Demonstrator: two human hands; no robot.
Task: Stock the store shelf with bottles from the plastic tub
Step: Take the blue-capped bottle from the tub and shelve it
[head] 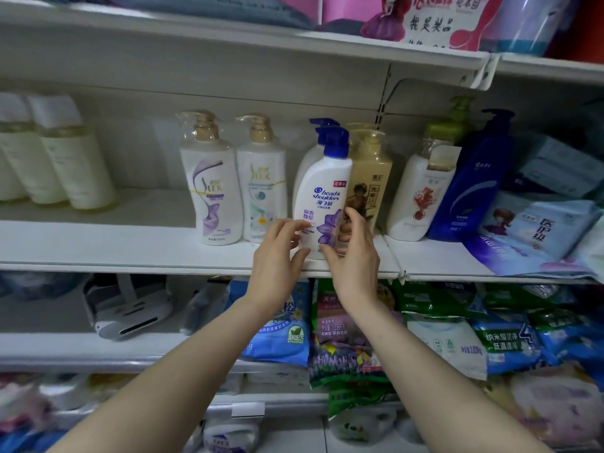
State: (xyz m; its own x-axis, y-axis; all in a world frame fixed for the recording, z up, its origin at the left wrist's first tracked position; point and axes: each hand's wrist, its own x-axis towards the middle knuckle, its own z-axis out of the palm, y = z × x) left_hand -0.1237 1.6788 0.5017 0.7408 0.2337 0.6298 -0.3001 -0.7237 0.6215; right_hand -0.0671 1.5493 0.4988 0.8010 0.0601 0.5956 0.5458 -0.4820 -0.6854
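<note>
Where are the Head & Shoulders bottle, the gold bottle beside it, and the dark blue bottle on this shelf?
Head & Shoulders bottle (322, 194): head view, on the logo of its front label.
gold bottle (372, 168): head view, on its upper body below the pump.
dark blue bottle (474, 188): head view, on the middle of its body.

White shelf (98, 238) bearing upright bottles (214, 188)

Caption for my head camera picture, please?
Left hand and right hand hold a white shampoo bottle on the shelf.

"head & shoulders" on blue-pump btl (323, 178), "SLEK" on left btl (212, 191).
</note>
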